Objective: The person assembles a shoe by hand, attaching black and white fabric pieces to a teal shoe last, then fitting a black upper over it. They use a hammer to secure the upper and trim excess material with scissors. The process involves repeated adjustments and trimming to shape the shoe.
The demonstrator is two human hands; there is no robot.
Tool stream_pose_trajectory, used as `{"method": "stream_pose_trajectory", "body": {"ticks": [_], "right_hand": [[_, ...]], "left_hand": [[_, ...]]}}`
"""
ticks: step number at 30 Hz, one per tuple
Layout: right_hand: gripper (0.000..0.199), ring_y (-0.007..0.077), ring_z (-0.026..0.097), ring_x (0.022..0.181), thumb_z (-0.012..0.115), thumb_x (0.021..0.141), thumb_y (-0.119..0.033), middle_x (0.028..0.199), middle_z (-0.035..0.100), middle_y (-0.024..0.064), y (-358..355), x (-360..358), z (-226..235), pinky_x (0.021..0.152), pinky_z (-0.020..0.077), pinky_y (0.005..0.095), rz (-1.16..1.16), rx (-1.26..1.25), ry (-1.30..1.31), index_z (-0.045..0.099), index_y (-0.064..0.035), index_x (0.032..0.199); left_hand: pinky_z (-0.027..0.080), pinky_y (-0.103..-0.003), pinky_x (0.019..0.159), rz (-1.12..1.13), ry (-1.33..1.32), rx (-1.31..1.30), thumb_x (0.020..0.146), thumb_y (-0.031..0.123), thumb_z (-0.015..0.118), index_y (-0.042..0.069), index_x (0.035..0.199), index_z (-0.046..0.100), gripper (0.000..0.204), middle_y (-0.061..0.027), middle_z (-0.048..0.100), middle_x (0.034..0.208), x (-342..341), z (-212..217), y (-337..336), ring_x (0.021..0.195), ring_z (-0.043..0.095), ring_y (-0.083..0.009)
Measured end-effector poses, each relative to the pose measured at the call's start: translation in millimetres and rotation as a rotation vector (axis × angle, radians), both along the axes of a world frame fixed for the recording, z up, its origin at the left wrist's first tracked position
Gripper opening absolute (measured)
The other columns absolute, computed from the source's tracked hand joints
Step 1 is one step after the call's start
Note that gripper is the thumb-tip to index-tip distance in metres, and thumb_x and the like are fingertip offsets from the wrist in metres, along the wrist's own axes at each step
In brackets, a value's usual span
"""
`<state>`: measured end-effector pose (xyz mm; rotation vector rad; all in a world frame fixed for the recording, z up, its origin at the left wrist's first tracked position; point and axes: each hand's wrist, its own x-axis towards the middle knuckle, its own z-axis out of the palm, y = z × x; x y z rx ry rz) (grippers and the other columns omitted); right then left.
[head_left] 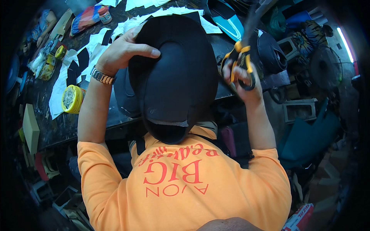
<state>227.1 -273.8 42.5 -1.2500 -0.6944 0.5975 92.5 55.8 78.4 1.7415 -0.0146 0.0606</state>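
Note:
A large black padded piece (173, 77), oval, smooth and leather-like with a curved seam, stands tilted up in front of my chest, its lower end by my shirt. My left hand (127, 48) grips its upper left edge, the thumb flat on the front and the other fingers mostly hidden behind. Off to the right of the piece, my right hand (241, 75) is closed round scissors (246, 65) with yellow-and-black handles. Their blades point upward and look blurred, apart from the black piece.
On the dark worktable (54, 133) lie white sheets (61, 94), black scraps (79, 61) and a yellow tub (73, 99). A teal-and-black piece (227, 21) is at the back. Right of my hand sits a black rolled piece (271, 54); a fan (325, 67) stands farther right.

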Motion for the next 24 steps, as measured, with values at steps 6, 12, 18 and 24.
{"method": "stream_pose_trajectory", "body": {"ticks": [6,12,18,24], "right_hand": [[0.077,0.012,0.06,0.078,0.078,0.074,-0.057,0.085,0.062,0.0078,-9.6,-31.4,-38.2,0.071,0.0473,0.0232,0.349,-0.247,0.248,0.055,-0.0007,0.121],[0.089,0.0134,0.063,0.083,0.081,0.07,-0.058,0.092,0.061,0.007,1.0,-41.3,-28.6,0.079,0.0515,0.0255,0.497,-0.196,0.238,0.051,0.0013,0.13],[0.092,0.0134,0.065,0.087,0.08,0.072,-0.059,0.093,0.061,0.0058,4.0,-30.5,-5.6,0.079,0.0529,0.0238,0.489,-0.185,0.184,0.048,0.0013,0.133],[0.088,0.0098,0.061,0.08,0.084,0.069,-0.054,0.092,0.059,0.0049,3.8,-34.9,-5.1,0.074,0.0513,0.0216,0.404,-0.199,0.151,0.05,-0.0012,0.131]], "left_hand": [[0.048,-0.03,0.096,-0.047,-0.099,-0.166,0.075,0.007,0.082,0.004,0.137,0.056,0.067,-0.008,0.067,0.119,-16.9,-19.0,27.9,0.109,0.063,-0.0174],[0.037,-0.034,0.11,-0.123,-0.131,-0.148,0.071,0.008,0.082,0.003,0.147,0.043,0.086,-0.0117,0.046,0.148,-13.4,-8.3,19.6,0.127,0.051,-0.0221],[0.034,-0.033,0.112,-0.205,-0.123,-0.044,0.074,0.009,0.082,0.003,0.15,0.037,0.088,-0.0114,0.047,0.147,-16.0,13.6,-4.1,0.127,0.049,-0.0195],[0.033,-0.033,0.112,-0.205,-0.103,-0.034,0.075,0.012,0.081,0.002,0.15,0.037,0.087,-0.0112,0.052,0.141,-16.0,11.1,-0.3,0.127,0.049,-0.02]]}}
